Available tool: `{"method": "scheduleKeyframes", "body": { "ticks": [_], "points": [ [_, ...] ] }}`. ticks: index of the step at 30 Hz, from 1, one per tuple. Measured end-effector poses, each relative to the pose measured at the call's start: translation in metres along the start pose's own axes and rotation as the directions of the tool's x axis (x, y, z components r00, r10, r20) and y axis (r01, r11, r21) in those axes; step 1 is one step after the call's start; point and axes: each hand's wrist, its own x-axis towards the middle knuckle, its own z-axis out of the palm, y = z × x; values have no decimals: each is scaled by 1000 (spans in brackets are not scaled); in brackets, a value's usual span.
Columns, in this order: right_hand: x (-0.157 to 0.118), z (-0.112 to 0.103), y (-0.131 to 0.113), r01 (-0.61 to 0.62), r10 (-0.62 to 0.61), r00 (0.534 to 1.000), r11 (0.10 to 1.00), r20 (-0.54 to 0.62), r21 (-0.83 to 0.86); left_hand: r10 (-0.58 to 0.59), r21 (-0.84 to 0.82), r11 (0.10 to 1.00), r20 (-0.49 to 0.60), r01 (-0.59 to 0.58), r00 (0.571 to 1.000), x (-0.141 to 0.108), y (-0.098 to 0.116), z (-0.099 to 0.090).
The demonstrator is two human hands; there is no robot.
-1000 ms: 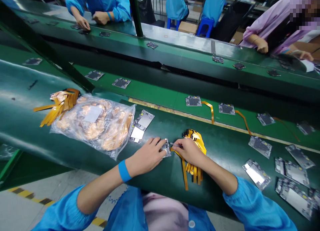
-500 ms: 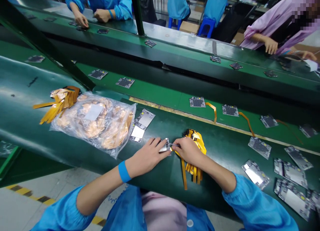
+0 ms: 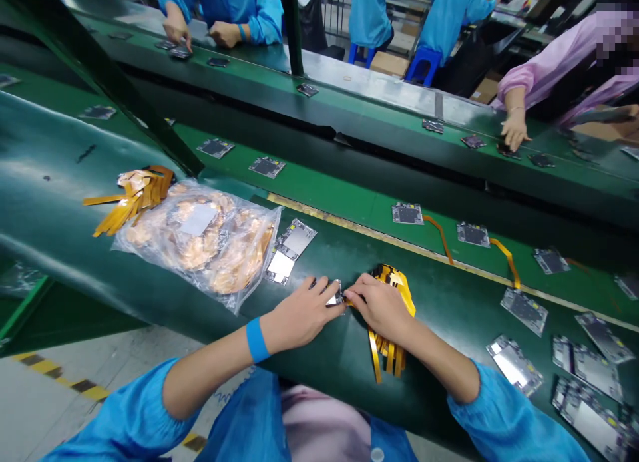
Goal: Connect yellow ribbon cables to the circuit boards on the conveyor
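Observation:
My left hand (image 3: 302,313), with a blue band at its wrist, holds a small circuit board (image 3: 335,295) down on the green bench. Its fingers lie over the board and its thumb is along the near edge, so much of the board is covered. At the board's right edge, the fingertips of my right hand (image 3: 383,307) are pinched together. What they grip is too small and hidden to make out; a bit of orange shows beside them. Partly beneath my right hand and wrist lies a bundle of orange flex cables (image 3: 401,289). Two boards (image 3: 298,237) rest beyond my left hand.
A clear plastic bag (image 3: 200,239) of coppery flex cables lies left, with loose flex cables (image 3: 142,192) beside it. Several boards (image 3: 514,363) lie at right. The green belt (image 3: 339,189) carries boards, some with cables. Co-workers' hands (image 3: 514,130) are across the line.
The view has shifted slightly. My right fingertips have closed in at the board's edge, and the thin grey thing seen at them before is hidden. A co-worker at right has reached to a board.

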Motion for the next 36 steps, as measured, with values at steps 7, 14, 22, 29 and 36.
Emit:
{"method": "scheduleKeyframes", "body": {
  "ticks": [7,14,22,29,36],
  "points": [
    [5,8,1,86,-86,996,996,9,-29,0,-25,1000,14,1,1000,1,0,-3],
    [5,5,3,116,-114,993,990,31,-84,-11,-28,1000,12,12,1000,1,-1,-1],
    [-12,13,8,107,-106,977,994,-185,-4,-132,-6,991,38,133,990,-1,1,-4],
    [-42,-3,45,1,127,901,956,-415,294,-129,-27,991,87,132,988,1,-15,-19],
    [-52,1,96,-116,333,845,879,-419,463,-124,-53,991,-13,123,992,47,-60,-54]
  ]
}}
